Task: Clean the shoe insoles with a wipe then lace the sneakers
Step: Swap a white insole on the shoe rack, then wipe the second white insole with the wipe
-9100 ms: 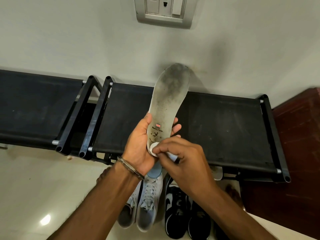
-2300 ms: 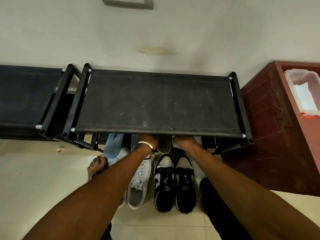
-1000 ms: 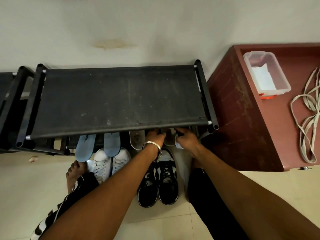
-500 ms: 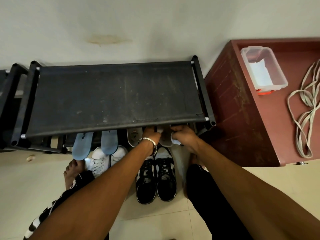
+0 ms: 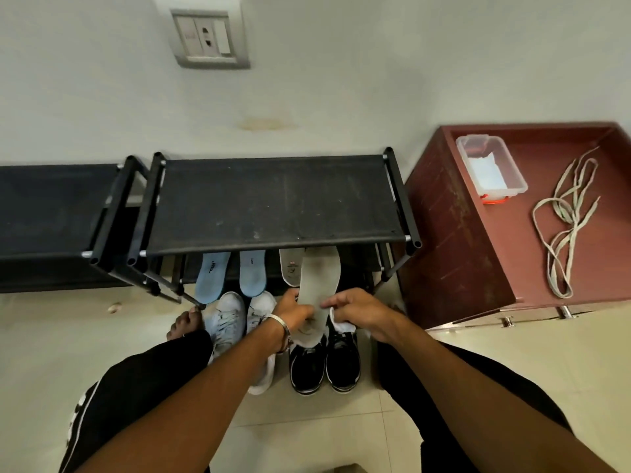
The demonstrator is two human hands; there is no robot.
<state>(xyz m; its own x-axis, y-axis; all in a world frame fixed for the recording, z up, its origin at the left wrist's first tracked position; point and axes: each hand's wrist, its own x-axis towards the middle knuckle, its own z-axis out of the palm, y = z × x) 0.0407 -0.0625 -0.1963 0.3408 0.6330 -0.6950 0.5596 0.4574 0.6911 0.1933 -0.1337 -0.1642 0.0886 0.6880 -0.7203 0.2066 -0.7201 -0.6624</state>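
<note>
I hold a grey insole [image 5: 319, 288] in front of the black shoe rack [image 5: 273, 203]. My left hand [image 5: 293, 312] grips its lower left edge. My right hand [image 5: 358, 310] pinches its right edge and keeps a crumpled white wipe [image 5: 343, 325] in the palm. Another grey insole [image 5: 290, 271] and two blue insoles [image 5: 211, 281] [image 5: 252, 273] lean on the lower shelf. White sneakers [image 5: 227, 319] and black sneakers [image 5: 324, 363] stand on the floor below my hands. Beige laces [image 5: 566, 220] lie on the red cabinet.
A clear plastic box [image 5: 490, 170] with wipes sits on the red cabinet [image 5: 478, 261] at the right. A second black rack [image 5: 51, 216] stands at the left. My knees and a bare foot [image 5: 182, 324] are near the shoes. A wall socket [image 5: 208, 37] is above.
Both hands were under the rack's top shelf half a second ago. They have come out toward me with a grey insole held between them.
</note>
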